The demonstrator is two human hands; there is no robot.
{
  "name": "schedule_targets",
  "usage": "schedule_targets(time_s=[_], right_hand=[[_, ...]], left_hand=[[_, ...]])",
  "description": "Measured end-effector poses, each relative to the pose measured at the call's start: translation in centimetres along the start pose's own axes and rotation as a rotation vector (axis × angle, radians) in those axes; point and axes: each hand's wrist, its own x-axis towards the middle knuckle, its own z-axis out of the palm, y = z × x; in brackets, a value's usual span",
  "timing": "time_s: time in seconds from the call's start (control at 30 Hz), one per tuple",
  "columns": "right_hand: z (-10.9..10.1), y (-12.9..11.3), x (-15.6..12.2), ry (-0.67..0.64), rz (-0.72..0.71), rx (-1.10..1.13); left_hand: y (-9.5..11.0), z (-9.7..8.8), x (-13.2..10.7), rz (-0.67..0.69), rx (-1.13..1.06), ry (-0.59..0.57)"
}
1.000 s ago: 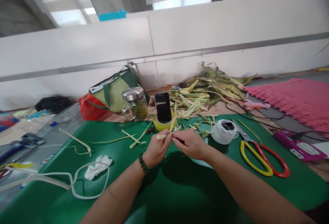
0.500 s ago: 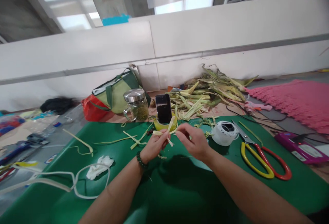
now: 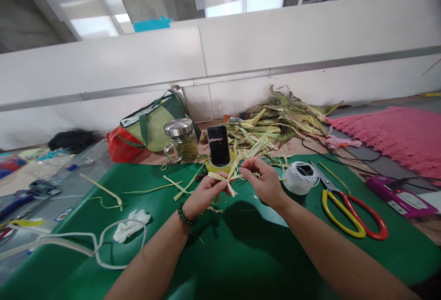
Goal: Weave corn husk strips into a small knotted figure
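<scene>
Above the green table cover point(image 3: 241, 254), both hands work on a small bundle of pale husk strips point(image 3: 225, 178). My left hand point(image 3: 203, 194) pinches the strips from below, fingers closed; a dark bead bracelet sits on that wrist. My right hand point(image 3: 262, 180) pinches a strip end from the right, fingers closed. Just behind the hands a black phone point(image 3: 218, 144) stands upright in a yellow holder.
A spool of white thread point(image 3: 300, 177) and yellow and red scissors point(image 3: 347, 212) lie right of my hands. A lidded glass jar point(image 3: 181, 139), a green bag point(image 3: 151, 118) and a heap of corn husks point(image 3: 279, 123) sit behind. White cord point(image 3: 99, 245) and loose strips lie left.
Both hands have risen and moved slightly away from me. The right hand pulled a strip end upward, and the strips now cross in a knot-like shape between the hands.
</scene>
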Motion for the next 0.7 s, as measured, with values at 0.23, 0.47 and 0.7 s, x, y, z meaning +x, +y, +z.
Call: schedule_targets(time_s=[0.23, 0.47, 0.7], right_hand=[[0.0, -0.1, -0.1, -0.202, -0.475, -0.322], [0.5, 0.1, -0.3, -0.107, -0.356, -0.261], [0.6, 0.0, -0.7, -0.219, 0.089, -0.08]], left_hand=[[-0.5, 0.8, 0.2, 0.032, 0.005, 0.082], [-0.6, 1.0, 0.0, 0.0, 0.053, 0.049], [-0.9, 1.3, -0.1, -0.01, -0.005, 0.104]])
